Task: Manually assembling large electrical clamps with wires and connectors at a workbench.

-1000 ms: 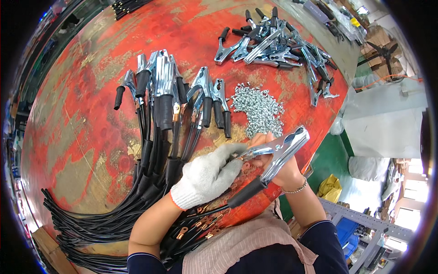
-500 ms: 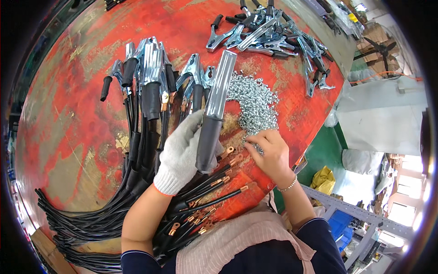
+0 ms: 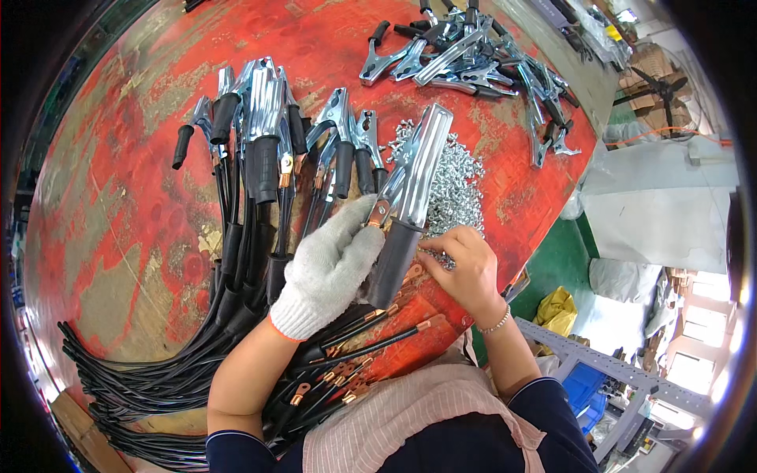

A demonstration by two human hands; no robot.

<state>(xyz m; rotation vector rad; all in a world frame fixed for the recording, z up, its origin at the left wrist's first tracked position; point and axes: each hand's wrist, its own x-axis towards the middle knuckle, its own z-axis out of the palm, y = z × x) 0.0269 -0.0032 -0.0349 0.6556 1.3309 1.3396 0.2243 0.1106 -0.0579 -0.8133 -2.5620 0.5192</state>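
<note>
My left hand (image 3: 322, 264), in a white knit glove, is closed around a metal spring clamp (image 3: 424, 169) with black sleeved handles. The clamp's jaws point up and away from me. A copper cable lug (image 3: 381, 211) lies against its inner side by the gloved fingertips, with a small fastener at its hole. Just right of the black handle, my bare right hand (image 3: 467, 268) has thumb and fingers pinched together; what they hold is too small to make out. Behind the clamp spreads a pile of small silvery nuts or screws (image 3: 461, 185), partly hidden.
Several clamps with cables attached (image 3: 264, 102) stand left of my gloved hand. Loose clamps (image 3: 465, 59) are heaped at the far right of the worn red table (image 3: 118, 213). Black cables (image 3: 150, 363) and copper-lugged cable ends (image 3: 394, 339) lie near me.
My left hand has shifted slightly right and turned the clamp, so the copper lug now shows. The clamp's handle is nearer my right hand, which stays pinched in nearly the same place.
</note>
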